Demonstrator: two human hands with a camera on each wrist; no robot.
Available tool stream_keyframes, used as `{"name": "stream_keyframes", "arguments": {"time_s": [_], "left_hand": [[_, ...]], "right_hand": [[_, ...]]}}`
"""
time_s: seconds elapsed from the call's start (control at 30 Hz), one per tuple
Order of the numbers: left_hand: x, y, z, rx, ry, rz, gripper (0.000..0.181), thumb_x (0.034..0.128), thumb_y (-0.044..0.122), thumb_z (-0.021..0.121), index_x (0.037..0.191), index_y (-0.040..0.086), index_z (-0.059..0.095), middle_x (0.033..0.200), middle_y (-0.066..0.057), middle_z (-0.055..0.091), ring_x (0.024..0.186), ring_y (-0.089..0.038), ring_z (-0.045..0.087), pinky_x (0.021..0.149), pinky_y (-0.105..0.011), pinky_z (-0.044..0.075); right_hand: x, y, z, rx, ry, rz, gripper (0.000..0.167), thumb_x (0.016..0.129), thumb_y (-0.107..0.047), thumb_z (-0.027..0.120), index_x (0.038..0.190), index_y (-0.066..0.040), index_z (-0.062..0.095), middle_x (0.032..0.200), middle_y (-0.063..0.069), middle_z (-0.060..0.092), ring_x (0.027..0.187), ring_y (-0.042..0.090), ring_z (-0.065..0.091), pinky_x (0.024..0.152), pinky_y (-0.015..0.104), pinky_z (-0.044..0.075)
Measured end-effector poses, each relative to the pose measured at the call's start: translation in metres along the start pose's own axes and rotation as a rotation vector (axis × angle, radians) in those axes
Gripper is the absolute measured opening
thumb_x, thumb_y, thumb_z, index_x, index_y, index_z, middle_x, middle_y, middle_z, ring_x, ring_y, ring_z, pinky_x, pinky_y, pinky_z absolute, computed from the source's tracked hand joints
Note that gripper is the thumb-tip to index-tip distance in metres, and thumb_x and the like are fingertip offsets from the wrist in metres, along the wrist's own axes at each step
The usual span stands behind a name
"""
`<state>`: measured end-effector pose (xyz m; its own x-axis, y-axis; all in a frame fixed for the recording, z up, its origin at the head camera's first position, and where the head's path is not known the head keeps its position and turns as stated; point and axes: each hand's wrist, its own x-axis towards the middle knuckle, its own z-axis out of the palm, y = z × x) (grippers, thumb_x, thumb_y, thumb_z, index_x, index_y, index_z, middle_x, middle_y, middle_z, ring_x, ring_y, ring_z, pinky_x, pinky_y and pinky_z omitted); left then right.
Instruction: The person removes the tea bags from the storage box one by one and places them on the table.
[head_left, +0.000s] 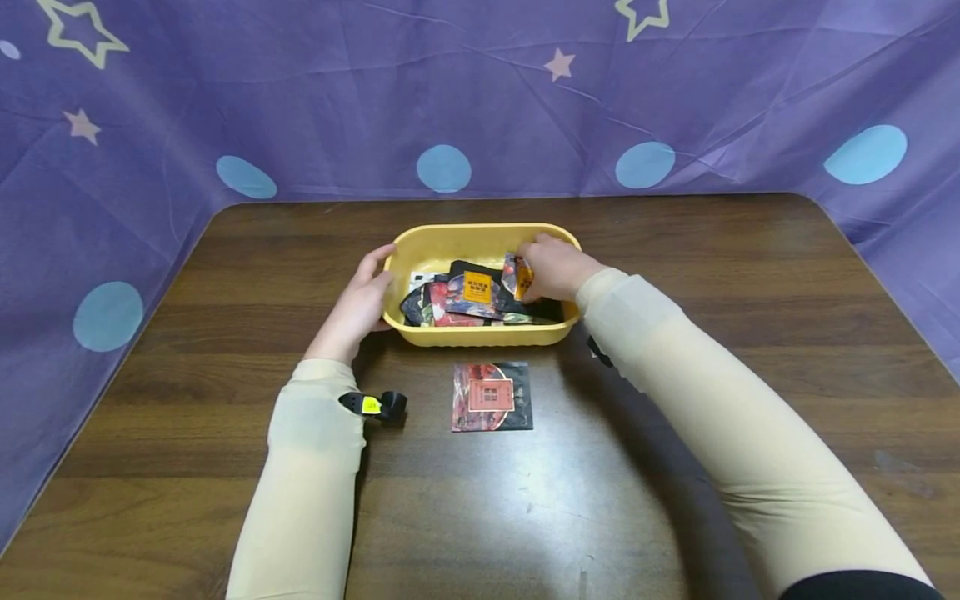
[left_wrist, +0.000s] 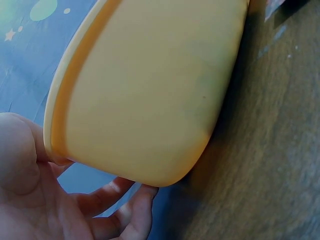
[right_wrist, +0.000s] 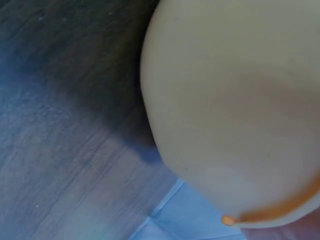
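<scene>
A yellow plastic basin [head_left: 480, 336] stands on the table with several dark, colourfully printed sachets [head_left: 477, 287] heaped inside. My left hand [head_left: 360, 300] grips the basin's left end; in the left wrist view, the thumb is at the rim and the fingers [left_wrist: 137, 212] bend against the outer wall. Reaching over the right side, my right hand [head_left: 555, 268] pinches a sachet with an orange label [head_left: 522, 278], tilted up inside the basin. The right wrist view shows mostly the basin's outer wall [right_wrist: 235, 110], which hides that hand's fingers.
A red and black sachet [head_left: 492, 397] lies flat on the brown wooden table [head_left: 225, 400] in front of the basin. Behind the table hangs a purple cloth [head_left: 510, 108] with stars and blue dots. A black strap device [head_left: 375, 406] sits on the left wrist.
</scene>
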<state>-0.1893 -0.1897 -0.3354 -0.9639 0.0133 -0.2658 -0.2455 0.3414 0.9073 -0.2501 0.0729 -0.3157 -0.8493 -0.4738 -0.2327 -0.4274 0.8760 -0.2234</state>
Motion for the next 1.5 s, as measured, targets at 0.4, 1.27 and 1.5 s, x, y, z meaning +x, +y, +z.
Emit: {"name": "stream_keyframes", "arguments": {"time_s": [0.4, 1.27, 1.5], "left_hand": [[0.000, -0.001, -0.001, 0.011, 0.003, -0.006, 0.054, 0.1054, 0.021, 0.024, 0.159, 0.027, 0.017, 0.157, -0.019, 0.028, 0.121, -0.037, 0.048, 0.080, -0.040, 0.051], [0.001, -0.001, 0.000, 0.007, -0.011, 0.000, 0.054, 0.1060, 0.022, 0.023, 0.159, 0.028, 0.016, 0.155, -0.021, 0.030, 0.119, -0.036, 0.050, 0.079, -0.038, 0.050], [0.000, -0.001, 0.000, 0.011, -0.010, -0.007, 0.054, 0.1061, 0.023, 0.024, 0.159, 0.030, 0.015, 0.156, -0.020, 0.029, 0.120, -0.036, 0.049, 0.078, -0.037, 0.049]], "right_hand": [[0.001, 0.004, 0.004, 0.124, 0.061, 0.002, 0.080, 0.077, -0.021, 0.086, 0.145, -0.009, 0.046, 0.143, 0.024, 0.041, 0.128, 0.037, 0.047, 0.111, 0.046, 0.040], [-0.011, 0.018, 0.013, 0.454, 0.386, -0.058, 0.023, 0.088, -0.019, 0.076, 0.098, -0.007, 0.059, 0.083, 0.008, 0.056, 0.080, 0.024, 0.050, 0.071, 0.034, 0.039], [-0.016, 0.018, 0.019, 0.569, 0.460, -0.046, 0.026, 0.089, -0.021, 0.075, 0.092, -0.007, 0.054, 0.076, 0.009, 0.063, 0.071, 0.020, 0.056, 0.065, 0.029, 0.041]]}}
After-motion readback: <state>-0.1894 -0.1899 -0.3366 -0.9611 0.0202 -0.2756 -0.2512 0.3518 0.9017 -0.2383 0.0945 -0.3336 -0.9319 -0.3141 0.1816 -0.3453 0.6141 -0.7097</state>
